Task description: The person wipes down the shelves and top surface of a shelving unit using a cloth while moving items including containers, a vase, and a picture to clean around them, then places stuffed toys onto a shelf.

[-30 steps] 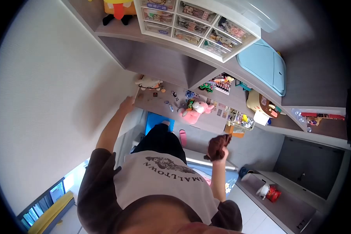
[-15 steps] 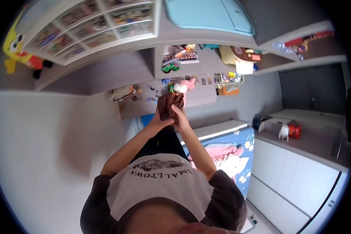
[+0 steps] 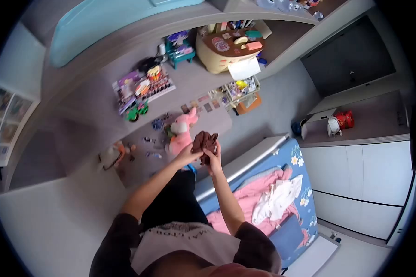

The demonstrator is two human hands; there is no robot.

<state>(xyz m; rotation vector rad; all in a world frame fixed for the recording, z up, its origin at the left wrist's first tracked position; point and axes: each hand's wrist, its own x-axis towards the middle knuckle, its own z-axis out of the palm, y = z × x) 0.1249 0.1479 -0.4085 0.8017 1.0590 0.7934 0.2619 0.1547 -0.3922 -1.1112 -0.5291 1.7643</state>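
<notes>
A crumpled brown cloth (image 3: 205,143) is bunched up between my two hands, held out in front of my body. My left hand (image 3: 186,155) grips its left side. On the right side my right hand (image 3: 214,159) has its fingers closed round the fabric, thumb on top. What the folded cloth is exactly cannot be made out. Just beyond it, to the left, a pink plush toy (image 3: 182,131) sits on the grey desk.
To my right is a bed with blue floral bedding (image 3: 295,171), pink clothes (image 3: 245,196) and a white garment (image 3: 278,199) on it. Small figures (image 3: 149,139) lie on the desk. A cream box with a brown lid (image 3: 226,48) stands on the shelf. White cabinets (image 3: 356,171) line the right.
My view has turned to the right, so the bed and the box on the shelf show more fully. The brown cloth stays in both hands, now more spread at its top.
</notes>
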